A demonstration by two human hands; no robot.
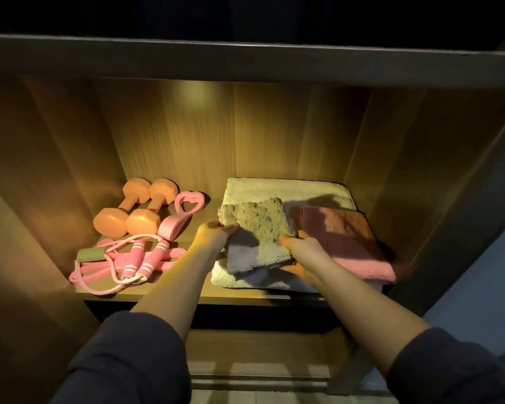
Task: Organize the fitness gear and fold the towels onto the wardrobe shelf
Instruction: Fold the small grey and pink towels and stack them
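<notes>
Grip is two-handed: left hand (216,232) and right hand (301,246) each pinch a side edge of the grey towel (260,225), resting on the cream towel (274,188) on the wardrobe shelf (164,294). Light and limp, it likely needs edge holds to stay folded.

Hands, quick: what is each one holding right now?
Left hand: grips the grey towel at its left edge.
Right hand: pinches the same towel's right side, thumb on top.
</notes>
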